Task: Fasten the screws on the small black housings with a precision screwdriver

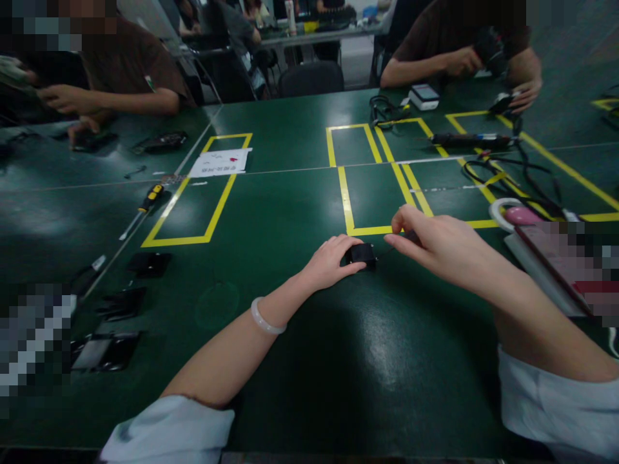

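Note:
In the head view my left hand (333,261), with a pale bangle on its wrist, grips a small black block-shaped part (363,256) on the green table. Its thumb lies along the near side and its fingers along the far side. Just to the right, my right hand (420,241) is closed in a pinch, thumb and index finger close together. A thin dark line runs from near these fingers towards the block; whether it is a wire or a slim tool I cannot tell.
Yellow tape outlines mark the green table (290,212). A yellow-black screwdriver (151,198) and several black parts (149,263) lie left. At right are a black pen-shaped electric screwdriver (471,140), cables (512,174) and a white tape roll (498,216). Two people work across the table.

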The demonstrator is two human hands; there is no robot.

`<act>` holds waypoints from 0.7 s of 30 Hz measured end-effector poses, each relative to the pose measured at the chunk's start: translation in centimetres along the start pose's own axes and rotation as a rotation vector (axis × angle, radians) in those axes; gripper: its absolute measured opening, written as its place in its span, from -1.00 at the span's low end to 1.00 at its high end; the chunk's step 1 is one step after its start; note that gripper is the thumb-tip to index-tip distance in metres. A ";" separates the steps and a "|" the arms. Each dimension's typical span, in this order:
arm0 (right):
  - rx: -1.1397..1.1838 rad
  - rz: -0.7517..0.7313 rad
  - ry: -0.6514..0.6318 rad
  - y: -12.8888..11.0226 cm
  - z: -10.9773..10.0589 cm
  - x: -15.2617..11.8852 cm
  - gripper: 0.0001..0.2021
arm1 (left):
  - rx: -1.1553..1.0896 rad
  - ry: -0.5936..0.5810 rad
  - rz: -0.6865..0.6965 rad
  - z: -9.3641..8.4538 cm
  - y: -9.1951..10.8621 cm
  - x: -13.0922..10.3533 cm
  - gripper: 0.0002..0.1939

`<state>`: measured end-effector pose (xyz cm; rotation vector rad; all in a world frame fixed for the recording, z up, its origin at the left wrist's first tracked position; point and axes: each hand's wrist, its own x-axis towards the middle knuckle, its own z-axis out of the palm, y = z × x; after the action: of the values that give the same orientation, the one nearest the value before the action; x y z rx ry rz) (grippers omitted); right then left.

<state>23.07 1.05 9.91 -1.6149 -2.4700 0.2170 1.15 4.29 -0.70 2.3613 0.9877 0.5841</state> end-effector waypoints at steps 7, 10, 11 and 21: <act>0.022 -0.038 0.014 0.4 0.2 -0.1 -0.81 | -0.013 0.001 -0.009 0.0 -0.1 -0.1 -0.63; 0.007 -0.037 0.025 0.3 0.1 -0.1 -0.81 | -0.008 0.007 0.001 0.0 -0.1 -0.1 -0.64; -0.004 -0.032 0.028 0.3 0.1 -0.1 -0.80 | -0.006 0.009 0.004 0.1 -0.1 -0.1 -0.64; 0.009 -0.035 -0.006 0.4 0.1 0.0 -0.83 | -0.013 0.002 0.000 0.0 -0.1 -0.1 -0.62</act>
<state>23.41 1.24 9.69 -1.5677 -2.4957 0.2282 1.02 4.26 -0.77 2.3496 0.9825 0.5915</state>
